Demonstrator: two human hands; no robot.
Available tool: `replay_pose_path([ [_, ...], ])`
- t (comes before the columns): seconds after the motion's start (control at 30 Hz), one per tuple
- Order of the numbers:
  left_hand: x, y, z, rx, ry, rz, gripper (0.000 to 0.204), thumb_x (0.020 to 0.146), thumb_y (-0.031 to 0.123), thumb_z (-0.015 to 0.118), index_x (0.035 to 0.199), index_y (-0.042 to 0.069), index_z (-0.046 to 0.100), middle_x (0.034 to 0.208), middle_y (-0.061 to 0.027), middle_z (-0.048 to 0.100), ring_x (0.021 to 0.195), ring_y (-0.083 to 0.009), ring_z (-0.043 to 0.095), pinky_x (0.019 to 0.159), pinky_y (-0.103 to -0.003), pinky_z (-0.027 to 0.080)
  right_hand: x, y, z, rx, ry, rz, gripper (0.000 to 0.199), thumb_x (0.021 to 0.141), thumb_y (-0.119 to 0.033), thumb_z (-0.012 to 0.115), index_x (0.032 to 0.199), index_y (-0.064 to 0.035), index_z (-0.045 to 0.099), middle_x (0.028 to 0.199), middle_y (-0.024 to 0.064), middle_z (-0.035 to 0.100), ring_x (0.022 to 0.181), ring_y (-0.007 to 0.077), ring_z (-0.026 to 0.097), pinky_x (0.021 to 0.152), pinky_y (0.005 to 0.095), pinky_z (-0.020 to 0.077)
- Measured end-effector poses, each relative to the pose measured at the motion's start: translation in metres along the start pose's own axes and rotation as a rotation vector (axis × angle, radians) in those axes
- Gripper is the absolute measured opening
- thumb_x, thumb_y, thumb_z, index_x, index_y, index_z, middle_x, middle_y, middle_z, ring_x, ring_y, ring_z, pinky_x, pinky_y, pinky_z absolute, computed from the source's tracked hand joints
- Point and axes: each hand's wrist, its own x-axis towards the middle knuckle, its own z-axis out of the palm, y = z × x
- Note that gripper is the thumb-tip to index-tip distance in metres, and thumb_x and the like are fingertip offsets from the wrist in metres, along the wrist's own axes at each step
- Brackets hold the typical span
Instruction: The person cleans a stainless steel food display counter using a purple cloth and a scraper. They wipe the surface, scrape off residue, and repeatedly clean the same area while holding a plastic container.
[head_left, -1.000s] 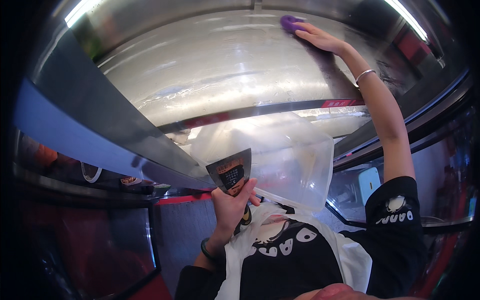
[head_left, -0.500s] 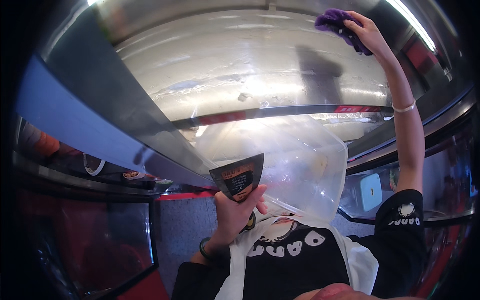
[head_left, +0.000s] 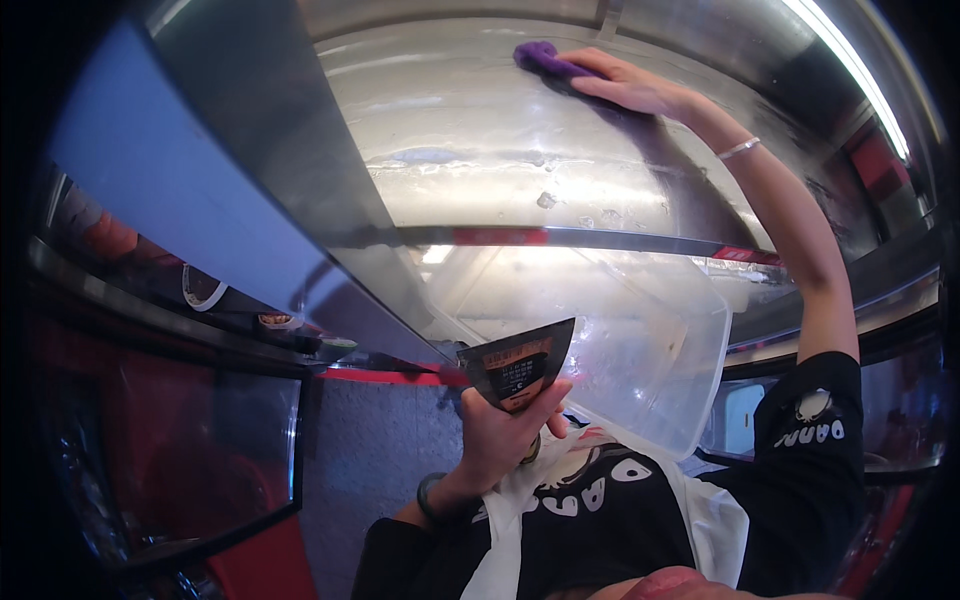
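My left hand (head_left: 503,430) is wrapped round a black squeeze tube (head_left: 515,365) with an orange patch. Its wide flat end points up, and its lower end is hidden in my palm. With my right arm stretched up and forward, my right hand (head_left: 630,85) holds a bunched purple cloth (head_left: 537,58) against the upper part of a shiny metal panel (head_left: 470,130). My fingers lie over the cloth and hide part of it. Small marks and streaks show on the panel below.
Between my body and the panel stands a translucent plastic bin (head_left: 650,345). A metal ledge (head_left: 610,239) with red labels crosses the panel's lower edge. A slanting metal post (head_left: 290,150) rises at left, near bowls (head_left: 203,290) on a shelf. A bright tube light (head_left: 850,70) glows at upper right.
My right hand has carried the purple cloth leftward across the metal panel, from its upper right toward the middle. My left hand keeps its hold on the tube. The whole view has shifted slightly.
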Motion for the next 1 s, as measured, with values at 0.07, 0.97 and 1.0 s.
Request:
replay_pose_path([
  [0.07,-0.001,0.003,-0.002,0.001,-0.022,0.015,0.004,0.086,-0.003,0.063,0.083,-0.006,0.062,0.065,-0.0112,0.064,0.053,-0.0161,0.064,0.05,-0.026,0.052,-0.043,-0.04,0.009,0.17,-0.084,-0.17,0.045,0.096,-0.032,0.048,0.136,-0.0109,0.045,0.134,0.0105,0.046,0.124,0.025,0.043,0.108,0.0359,0.032],
  [0.97,0.034,-0.042,-0.007,0.052,0.099,-0.032,0.02,0.089,0.015,0.066,0.081,-0.003,0.066,0.064,-0.006,0.065,0.054,-0.0113,0.065,0.049,-0.022,0.045,-0.215,-0.137,0.03,-0.121,0.349,0.013,0.027,0.063,0.006,0.061,0.087,-0.0063,0.062,0.107,0.0082,0.057,0.101,0.026,0.056,0.086,0.035,0.0452],
  [1.0,0.043,-0.049,-0.007,0.087,0.131,-0.053,0.02,0.089,0.016,0.066,0.082,-0.002,0.066,0.064,-0.0059,0.065,0.053,-0.0116,0.065,0.049,-0.022,0.045,-0.223,-0.145,0.041,-0.067,0.369,0.031,0.028,0.062,0.007,0.059,0.087,-0.0058,0.062,0.105,0.0086,0.058,0.098,0.0259,0.057,0.084,0.0334,0.046],
])
